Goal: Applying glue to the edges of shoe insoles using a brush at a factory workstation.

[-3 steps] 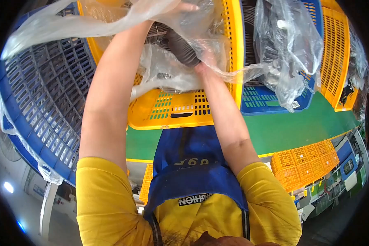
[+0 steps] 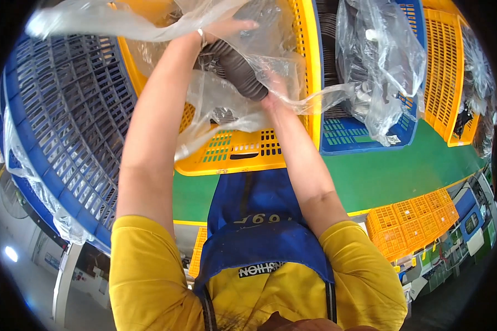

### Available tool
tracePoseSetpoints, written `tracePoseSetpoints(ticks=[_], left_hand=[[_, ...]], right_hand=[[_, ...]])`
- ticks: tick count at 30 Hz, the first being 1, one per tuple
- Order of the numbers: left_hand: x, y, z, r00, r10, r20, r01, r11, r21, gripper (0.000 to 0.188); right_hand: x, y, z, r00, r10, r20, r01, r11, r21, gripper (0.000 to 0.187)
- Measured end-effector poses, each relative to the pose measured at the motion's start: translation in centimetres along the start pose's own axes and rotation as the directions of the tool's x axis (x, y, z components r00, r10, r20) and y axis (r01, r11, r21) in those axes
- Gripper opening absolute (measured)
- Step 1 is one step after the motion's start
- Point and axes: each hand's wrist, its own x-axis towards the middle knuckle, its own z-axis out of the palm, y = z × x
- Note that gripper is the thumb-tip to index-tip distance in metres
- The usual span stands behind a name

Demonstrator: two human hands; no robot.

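Note:
A curved stack of thin dark-brown ribbed pieces (image 2: 236, 70) lies slantwise over the yellow crate (image 2: 226, 166), partly under a clear plastic bag (image 2: 204, 105). My right hand (image 2: 277, 83) is at the stack's lower end, seen through the film, and appears closed on it; its far fingers are hidden. Near the upper end is my left hand (image 2: 226, 28), one finger stretched to the right, the others covered by plastic. A loose fold of the bag trails off to the left across that hand.
At the left stands a large blue slatted crate (image 2: 55, 182). To the right, a blue crate (image 2: 364, 144) holds dark stacked pieces and a plastic bag (image 2: 378, 60); beyond it is another yellow crate (image 2: 442, 66). These rest on a green tabletop (image 2: 381, 171). Several orange crates (image 2: 414, 220) stand lower right.
The plastic fold at the upper left has swung to the right and up. More of the brown stack shows between my hands. My left forearm sits slightly further right in the picture.

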Motion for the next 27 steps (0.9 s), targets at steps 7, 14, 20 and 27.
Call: tracePoseSetpoints(ticks=[7,14,20,27], left_hand=[[-12.6,4.4,1.8,0.969,-0.169,-0.178,0.122,0.960,-0.251,0.097],[-26.8,12.5,3.5,0.923,-0.225,-0.312,0.033,0.854,-0.520,0.099],[-36.0,20.4,2.5,0.919,0.006,-0.393,-0.362,0.405,-0.840,0.104],[-39.2,24.1,5.0,0.708,-0.356,-0.610,-0.556,0.251,-0.792,0.068]], right_hand=[[-12.0,-2.0,2.0,0.993,0.057,0.104,-0.029,0.966,-0.258,0.064],[-23.5,-5.8,5.0,0.919,-0.125,0.374,0.325,0.776,-0.540,0.079],[-33.5,-9.8,9.4,0.805,-0.188,0.562,0.560,0.552,-0.618,0.077],[-39.5,-11.3,11.2,0.646,-0.149,0.749,0.759,0.235,-0.608,0.104]])
